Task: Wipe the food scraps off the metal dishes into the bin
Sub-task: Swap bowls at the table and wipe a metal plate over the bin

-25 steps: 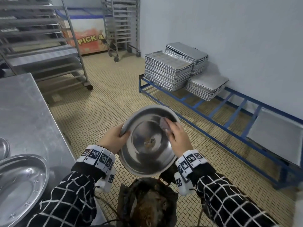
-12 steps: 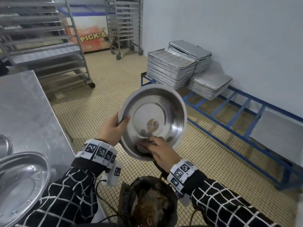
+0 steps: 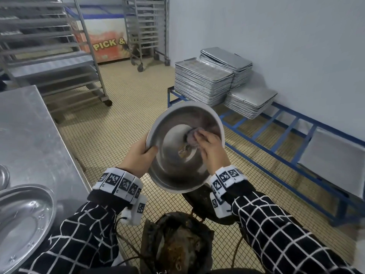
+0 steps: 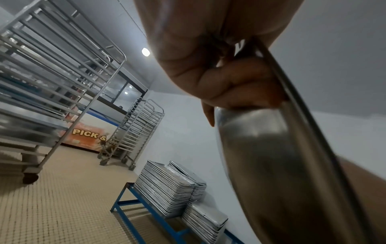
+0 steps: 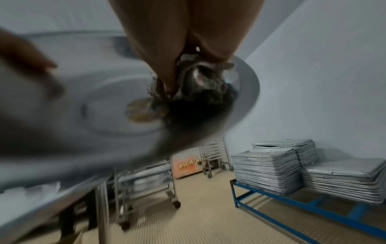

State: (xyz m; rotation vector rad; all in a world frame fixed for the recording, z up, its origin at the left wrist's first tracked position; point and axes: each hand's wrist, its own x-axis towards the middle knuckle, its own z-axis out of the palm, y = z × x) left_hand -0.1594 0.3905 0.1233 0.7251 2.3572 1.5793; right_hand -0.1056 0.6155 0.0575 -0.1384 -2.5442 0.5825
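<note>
At six o'clock, nearest me, the dark bin [image 3: 177, 246] sits on the floor with brown scraps inside. Above it I hold one round metal dish [image 3: 177, 169] tilted toward me, its lower rim just over the bin. My left hand [image 3: 138, 157] grips the rim at nine o'clock, thumb inside and fingers curled behind, as the left wrist view shows [image 4: 219, 79]. My right hand [image 3: 212, 149] pinches one dirty grey rag [image 3: 191, 136] and presses it to the inner wall at about two o'clock; the right wrist view, blurred, shows the fingers [image 5: 167, 69] closed on the wad [image 5: 198, 85]. One brownish patch of food [image 3: 184, 152] sticks at the dish's centre, touching the rag's lower edge.

At eight o'clock on the steel counter [image 3: 33, 135] lies one oval metal dish [image 3: 21, 224], and the edge of a second [image 3: 4, 177] shows at the frame's left.

Towards one o'clock a blue frame rack [image 3: 276, 155] runs along the wall. It carries three stacks of baking trays [image 3: 203, 84], plus one single tray [image 3: 333, 159] at three o'clock.

Farther off, two wheeled tray racks stand: one at eleven o'clock [image 3: 59, 62], one at twelve [image 3: 148, 30]. Behind them is one chest freezer [image 3: 106, 44] lettered "PICK &", its front partly hidden by both racks.
</note>
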